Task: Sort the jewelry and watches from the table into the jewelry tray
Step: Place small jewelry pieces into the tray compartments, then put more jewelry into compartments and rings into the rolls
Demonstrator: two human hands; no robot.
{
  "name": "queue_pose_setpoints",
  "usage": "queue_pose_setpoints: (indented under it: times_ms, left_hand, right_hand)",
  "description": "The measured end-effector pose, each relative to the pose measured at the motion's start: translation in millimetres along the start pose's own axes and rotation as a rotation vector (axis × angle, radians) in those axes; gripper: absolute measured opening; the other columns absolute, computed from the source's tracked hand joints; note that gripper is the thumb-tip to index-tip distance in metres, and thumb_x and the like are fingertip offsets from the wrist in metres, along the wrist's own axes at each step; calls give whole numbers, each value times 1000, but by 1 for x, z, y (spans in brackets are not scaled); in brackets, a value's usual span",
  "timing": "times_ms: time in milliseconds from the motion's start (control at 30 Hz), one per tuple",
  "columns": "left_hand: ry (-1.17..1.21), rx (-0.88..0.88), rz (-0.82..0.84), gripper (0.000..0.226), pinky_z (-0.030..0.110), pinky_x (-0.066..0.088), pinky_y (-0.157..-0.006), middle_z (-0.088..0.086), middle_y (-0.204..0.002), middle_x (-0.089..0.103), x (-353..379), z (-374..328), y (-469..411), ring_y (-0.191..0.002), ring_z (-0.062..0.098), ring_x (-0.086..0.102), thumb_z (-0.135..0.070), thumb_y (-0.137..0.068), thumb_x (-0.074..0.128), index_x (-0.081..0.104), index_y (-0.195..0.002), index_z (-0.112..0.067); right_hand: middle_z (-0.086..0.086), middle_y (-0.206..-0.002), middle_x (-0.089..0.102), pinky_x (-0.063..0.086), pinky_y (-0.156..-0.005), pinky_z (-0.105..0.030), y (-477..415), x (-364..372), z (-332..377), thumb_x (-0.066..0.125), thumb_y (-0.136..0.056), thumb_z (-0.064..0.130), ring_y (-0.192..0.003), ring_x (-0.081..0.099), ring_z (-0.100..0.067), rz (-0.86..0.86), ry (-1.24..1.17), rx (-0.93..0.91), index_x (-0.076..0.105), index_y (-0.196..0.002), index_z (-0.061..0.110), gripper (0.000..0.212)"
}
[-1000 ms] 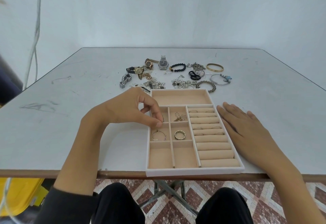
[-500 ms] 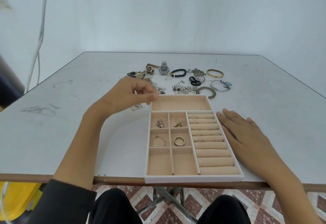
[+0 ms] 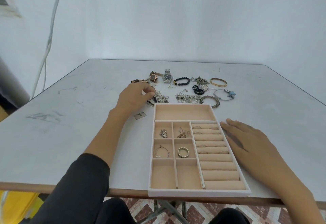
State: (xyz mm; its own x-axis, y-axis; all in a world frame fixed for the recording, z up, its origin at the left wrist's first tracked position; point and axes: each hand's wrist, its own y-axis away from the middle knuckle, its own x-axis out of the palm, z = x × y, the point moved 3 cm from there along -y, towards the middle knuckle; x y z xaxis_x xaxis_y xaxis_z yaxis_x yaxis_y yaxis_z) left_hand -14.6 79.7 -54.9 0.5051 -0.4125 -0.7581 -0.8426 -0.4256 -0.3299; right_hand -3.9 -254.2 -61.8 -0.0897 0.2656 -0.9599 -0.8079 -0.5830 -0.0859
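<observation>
The white jewelry tray [image 3: 199,193] with beige compartments lies at the table's near edge. Its small cells hold a silver charm [image 3: 163,133], a thin chain [image 3: 183,133], a hoop [image 3: 162,153] and a gold ring [image 3: 183,152]; several rings sit in the roll slots [image 3: 208,147]. Loose pieces lie beyond it: a silver watch [image 3: 167,77], a black bead bracelet [image 3: 181,80], a gold bangle [image 3: 218,82] and a tangle of silver chains [image 3: 161,98]. My left hand [image 3: 134,96] rests on that tangle's left end, fingertips curled into it. My right hand [image 3: 250,140] lies flat beside the tray's right wall.
A small grey tag [image 3: 140,115] lies on the table between my left wrist and the tray. A white cable [image 3: 47,47] hangs at the far left. The grey table [image 3: 70,135] ends just under the tray's front rim.
My left hand left the tray's small cells and moved away from me and to the left, up to the jewelry pile. My right hand stayed flat beside the tray.
</observation>
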Motion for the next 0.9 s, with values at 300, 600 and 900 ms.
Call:
queue_pose_setpoints:
  times_ms: [300,600,900]
  left_hand:
    - [-119,33,-17,8,27,34,-68,-15,-94,63,2,-1,3,-80,10,46,-30,-88,63,69,-93,-30]
    - [215,41,-4,6,30,42,-75,-16,-85,64,-10,7,2,-75,7,53,-26,-87,66,64,-82,-24]
    - [551,81,-193,7,4,38,-62,-3,-82,71,-28,-13,8,-73,-7,58,-17,-97,52,56,-94,-12]
  right_hand:
    - [14,-93,64,43,-78,-32,-52,-49,8,59,-88,40,-97,59,-14,-27,-88,63,69,-99,35,15]
    - [1,-105,66,42,-74,-31,-165,-46,70,58,-83,16,-96,62,-26,-125,36,-51,71,-96,28,21]
    - [-1,-118,62,43,-76,-32,-231,9,83,61,-89,21,-107,58,-23,-74,71,-119,68,-109,26,22]
